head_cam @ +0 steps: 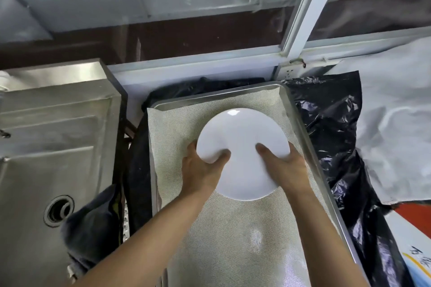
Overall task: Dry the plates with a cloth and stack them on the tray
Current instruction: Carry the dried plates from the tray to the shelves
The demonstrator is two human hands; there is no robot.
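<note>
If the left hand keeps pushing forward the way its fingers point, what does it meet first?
The left hand already grips the white plate at its near-left rim, so the plate comes first. Beyond it lies the mesh liner of the metal tray, then probably the tray's far rim; depth is unclear.

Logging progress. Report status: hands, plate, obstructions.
Left hand, right hand both grip plate. Plate over tray liner. Nothing in the way.

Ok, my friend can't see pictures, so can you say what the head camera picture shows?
Two bare hands, the left hand and the right hand, hold one white plate by its near edge over a metal tray lined with a mesh mat. A steel sink sits to the left, with a dark cloth on its edge.
</note>
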